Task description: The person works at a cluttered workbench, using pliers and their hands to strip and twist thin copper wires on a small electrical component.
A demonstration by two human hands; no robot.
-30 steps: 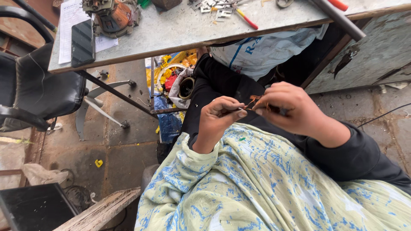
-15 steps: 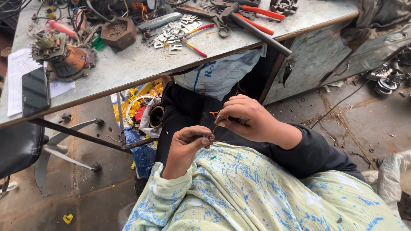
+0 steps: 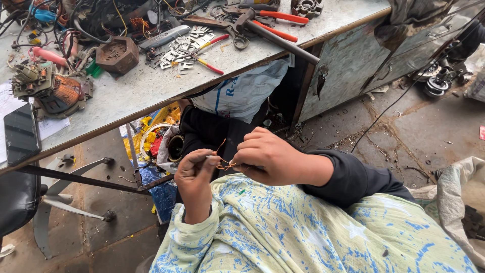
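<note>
I observed both hands raised together over the lap, below the front edge of the workbench (image 3: 151, 96). The left hand (image 3: 194, 174) was curled into a loose fist, its thumb and forefinger pinched narrowly on a thin strand of copper wire (image 3: 222, 161). The right hand (image 3: 270, 156) was folded over from the other side, its fingers closed tight on the same wire; whether it also held a small tool I could not tell, since the knuckles hid the palm. The wire itself sat between the two hands, bent into a small tangle with one loose end arcing upward just above the left thumb. I noted that the left forearm wore a pale sleeve (image 3: 202, 232) with blue splashes, and the right arm a dark sleeve (image 3: 353, 177). On the bench top, well apart from the hands, I recorded a hammer (image 3: 273, 33) with a dark shaft overhanging the edge, red-handled pliers (image 3: 275, 17), a scatter of small flat metal plates (image 3: 177, 53), a brown hexagonal block (image 3: 117, 54), a wound copper coil assembly (image 3: 55, 93) and a dark phone (image 3: 21, 134) lying on paper at the left end. A white sack (image 3: 247, 91) hung below the bench, directly behind the hands.
</note>
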